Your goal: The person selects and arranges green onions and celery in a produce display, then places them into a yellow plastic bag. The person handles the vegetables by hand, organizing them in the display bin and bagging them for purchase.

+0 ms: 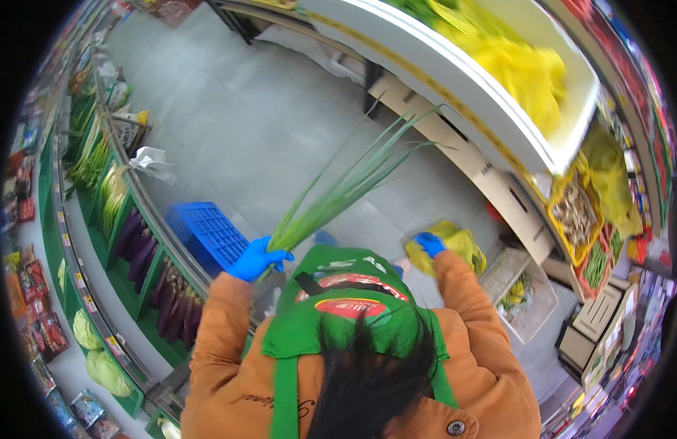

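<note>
My left hand, in a blue glove, is closed around the lower ends of a bunch of green onions. Their long leaves fan out up and to the right, over the grey floor. On the other side, my right hand wears a blue glove too. It overlaps a crumpled yellow bag; the picture does not settle whether the fingers grip it or pass above it.
Green-divided shelving with eggplants and cabbages runs along the left. A blue plastic crate stands beside it. At upper right is a white bin with yellow bags. A yellow basket of mushrooms and a pale crate are lower right.
</note>
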A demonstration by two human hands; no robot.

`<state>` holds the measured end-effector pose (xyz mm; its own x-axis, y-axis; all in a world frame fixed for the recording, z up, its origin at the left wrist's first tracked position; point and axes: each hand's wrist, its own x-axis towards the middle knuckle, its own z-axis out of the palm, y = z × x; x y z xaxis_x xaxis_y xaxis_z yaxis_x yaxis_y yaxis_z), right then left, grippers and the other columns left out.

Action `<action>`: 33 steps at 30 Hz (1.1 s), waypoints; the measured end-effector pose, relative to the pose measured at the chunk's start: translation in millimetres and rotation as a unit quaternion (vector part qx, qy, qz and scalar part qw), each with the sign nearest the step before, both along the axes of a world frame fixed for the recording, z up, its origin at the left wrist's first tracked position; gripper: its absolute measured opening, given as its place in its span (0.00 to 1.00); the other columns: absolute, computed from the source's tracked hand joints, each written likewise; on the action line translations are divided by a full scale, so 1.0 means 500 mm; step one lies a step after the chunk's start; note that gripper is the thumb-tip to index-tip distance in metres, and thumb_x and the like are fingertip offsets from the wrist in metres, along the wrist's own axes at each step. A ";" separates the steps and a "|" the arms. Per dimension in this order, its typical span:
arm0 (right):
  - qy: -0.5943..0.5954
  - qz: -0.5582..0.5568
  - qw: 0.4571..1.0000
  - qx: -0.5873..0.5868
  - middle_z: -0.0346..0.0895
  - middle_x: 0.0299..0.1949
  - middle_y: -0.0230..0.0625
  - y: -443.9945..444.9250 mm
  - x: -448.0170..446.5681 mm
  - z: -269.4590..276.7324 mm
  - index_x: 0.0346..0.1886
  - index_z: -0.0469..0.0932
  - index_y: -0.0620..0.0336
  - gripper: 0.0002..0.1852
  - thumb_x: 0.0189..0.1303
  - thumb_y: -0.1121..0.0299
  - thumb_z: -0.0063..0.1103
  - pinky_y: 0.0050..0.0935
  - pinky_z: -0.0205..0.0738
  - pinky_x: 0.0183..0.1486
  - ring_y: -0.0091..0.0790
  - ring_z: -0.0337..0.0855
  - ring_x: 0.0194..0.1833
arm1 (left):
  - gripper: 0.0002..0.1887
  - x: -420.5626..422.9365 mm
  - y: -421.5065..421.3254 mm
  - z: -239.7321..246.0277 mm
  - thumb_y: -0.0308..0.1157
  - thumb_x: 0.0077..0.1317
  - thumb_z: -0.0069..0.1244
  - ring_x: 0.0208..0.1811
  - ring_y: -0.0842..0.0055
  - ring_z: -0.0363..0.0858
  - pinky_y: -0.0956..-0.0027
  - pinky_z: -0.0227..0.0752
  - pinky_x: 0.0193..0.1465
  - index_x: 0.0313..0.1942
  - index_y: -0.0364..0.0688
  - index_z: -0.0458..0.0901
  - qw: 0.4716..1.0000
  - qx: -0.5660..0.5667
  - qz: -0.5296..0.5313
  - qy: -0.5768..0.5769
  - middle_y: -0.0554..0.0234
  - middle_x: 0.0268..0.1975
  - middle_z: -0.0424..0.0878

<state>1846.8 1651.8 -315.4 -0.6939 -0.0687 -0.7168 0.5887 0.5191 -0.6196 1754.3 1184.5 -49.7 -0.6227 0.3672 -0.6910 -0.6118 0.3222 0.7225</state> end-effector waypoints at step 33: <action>-0.276 0.016 0.703 -0.656 0.72 0.30 0.34 -1.667 -1.959 0.623 0.48 0.71 0.59 0.19 0.63 0.55 0.52 0.46 0.66 0.55 0.37 0.73 0.35 | 0.19 -1.244 -0.957 0.086 0.31 0.63 0.49 0.28 0.82 0.76 0.76 0.72 0.34 0.53 0.35 0.72 0.927 0.142 0.347 0.021 0.60 0.35 0.81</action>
<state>867.0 818.5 -3.7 -0.3178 -0.9305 -0.1820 0.9284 -0.2664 -0.2592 1132.5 705.8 -6.9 -0.8011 0.0304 -0.5977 -0.5697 -0.3449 0.7460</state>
